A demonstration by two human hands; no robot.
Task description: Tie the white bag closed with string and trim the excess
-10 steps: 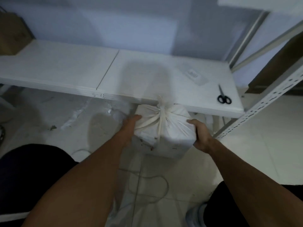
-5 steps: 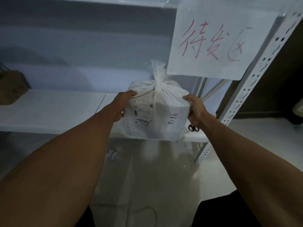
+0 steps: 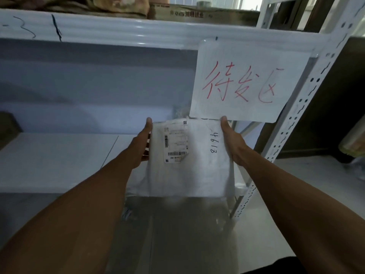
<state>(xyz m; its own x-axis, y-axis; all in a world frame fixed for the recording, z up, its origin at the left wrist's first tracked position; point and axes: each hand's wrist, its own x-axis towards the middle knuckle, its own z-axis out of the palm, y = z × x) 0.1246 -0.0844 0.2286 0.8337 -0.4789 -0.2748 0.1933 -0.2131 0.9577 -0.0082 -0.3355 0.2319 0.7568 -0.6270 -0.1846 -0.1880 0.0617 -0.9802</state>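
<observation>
Holding a boxy white woven-plastic bag [image 3: 197, 165] in the air, a person is pressing one hand against each of its sides. The left hand [image 3: 141, 149] is lying flat along the bag's left edge with the thumb up at the top corner, its grip clamped on the bag. The right hand [image 3: 232, 141] is doing the same on the right edge, thumb at the top right corner, grip likewise clamped on the bag. A broad flat face of the bag is facing the camera, and its long axis is running up and down. A white printed shipping label with barcodes [image 3: 176, 144] is sitting on the upper left of that face, turned sideways. Black handwritten digits [image 3: 214, 143] are running down the upper right, also turned sideways. The tied neck of the bag is not showing from this angle. The bag is hanging in front of the lower white shelf board [image 3: 59, 161] of a white metal rack, just beneath a white paper sign with red handwritten characters [image 3: 245, 86] that is hanging from the upper shelf edge [image 3: 118, 32]. A white perforated rack post [image 3: 296, 115] is standing to the right.
</observation>
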